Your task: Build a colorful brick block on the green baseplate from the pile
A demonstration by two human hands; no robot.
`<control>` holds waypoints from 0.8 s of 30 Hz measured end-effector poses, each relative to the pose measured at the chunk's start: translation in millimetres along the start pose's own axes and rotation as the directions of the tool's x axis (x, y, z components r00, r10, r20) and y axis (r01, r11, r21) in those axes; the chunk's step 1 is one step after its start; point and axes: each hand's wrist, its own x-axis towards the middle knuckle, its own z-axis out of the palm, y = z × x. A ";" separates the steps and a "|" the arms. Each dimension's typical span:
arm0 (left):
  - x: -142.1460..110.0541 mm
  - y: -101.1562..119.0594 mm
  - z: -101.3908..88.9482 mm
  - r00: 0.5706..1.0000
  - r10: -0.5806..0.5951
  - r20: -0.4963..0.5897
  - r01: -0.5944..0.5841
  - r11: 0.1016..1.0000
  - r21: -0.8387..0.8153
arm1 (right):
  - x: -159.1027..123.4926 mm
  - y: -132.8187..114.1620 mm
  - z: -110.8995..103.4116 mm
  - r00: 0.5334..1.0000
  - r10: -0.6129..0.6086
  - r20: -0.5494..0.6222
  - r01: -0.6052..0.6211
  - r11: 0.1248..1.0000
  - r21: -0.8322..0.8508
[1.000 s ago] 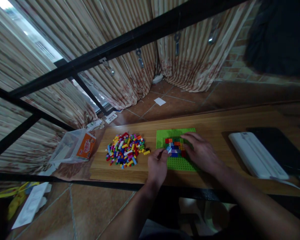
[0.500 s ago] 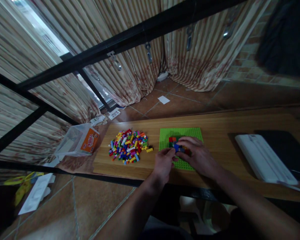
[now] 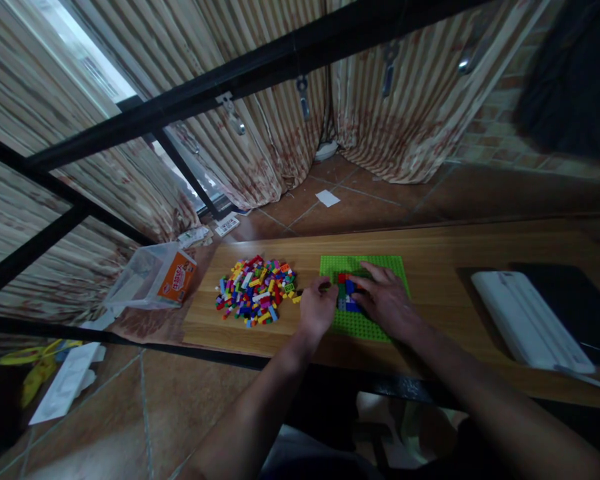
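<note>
Left hand (image 3: 317, 308): fingers curled, at the board's nine o'clock; any grip unclear.
Right hand (image 3: 387, 303): half-open, fingers bent against the built bricks (image 3: 342, 295).
Board (image 3: 361, 328): green, under the built bricks.
Pile (image 3: 257, 291): loose bricks, nine o'clock.
Curtains (image 3: 380, 127): striped, twelve o'clock.

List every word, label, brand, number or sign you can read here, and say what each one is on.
No text can be read with certainty.
Orange label on the clear plastic bin: large white characters, too blurred to quote.
White card on the floor: dark print, too small to read.
White device on the table: no legible marking.
</note>
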 end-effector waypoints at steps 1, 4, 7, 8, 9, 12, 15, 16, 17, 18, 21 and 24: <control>3.4 1.4 1.2 1.000 0.009 0.018 -0.009 1.000 0.023 | -0.4 -0.9 -0.1 1.000 0.004 -0.001 -0.004 1.000 -0.002; 12.1 6.2 3.4 0.997 0.045 0.067 -0.052 0.993 0.102 | -1.2 -3.4 0.0 1.000 0.020 -0.010 -0.020 1.000 -0.013; 18.5 11.1 3.6 0.994 0.056 0.090 -0.071 0.983 0.167 | -1.7 -4.6 1.5 1.000 0.024 -0.018 -0.024 1.000 -0.007; 20.1 12.5 3.6 0.994 0.052 0.101 -0.070 0.980 0.188 | -1.9 -4.7 2.2 0.999 0.025 -0.021 -0.025 1.000 -0.001; 21.5 13.9 3.7 0.992 0.047 0.115 -0.070 0.975 0.209 | -2.1 -4.6 3.1 0.999 0.030 -0.026 -0.030 1.000 0.005; 24.9 16.3 4.7 0.992 0.024 0.123 -0.056 0.962 0.267 | -2.9 -3.5 6.4 0.998 0.055 -0.039 -0.054 0.998 0.027; 27.5 16.9 5.8 0.996 -0.004 0.092 -0.023 0.957 0.288 | -3.3 -2.1 9.8 0.995 0.078 -0.067 -0.074 0.995 0.062; 28.2 17.1 6.0 0.996 -0.012 0.086 -0.014 0.956 0.294 | -3.3 -1.7 10.9 0.993 0.087 -0.078 -0.081 0.994 0.074; 28.8 17.5 6.1 0.996 -0.019 0.084 -0.007 0.954 0.299 | -3.3 -1.5 12.0 0.991 0.099 -0.090 -0.091 0.992 0.086; 29.4 18.0 6.0 0.996 -0.024 0.083 -0.003 0.952 0.305 | -3.1 -1.4 12.9 0.988 0.115 -0.099 -0.105 0.990 0.097; 30.7 20.3 5.3 0.994 -0.016 0.109 -0.021 0.944 0.329 | -2.2 -1.8 15.2 0.979 0.169 -0.111 -0.154 0.980 0.128; 31.3 22.2 5.1 0.990 -0.002 0.140 -0.049 0.932 0.358 | -0.5 -2.4 16.4 0.969 0.217 -0.114 -0.198 0.967 0.162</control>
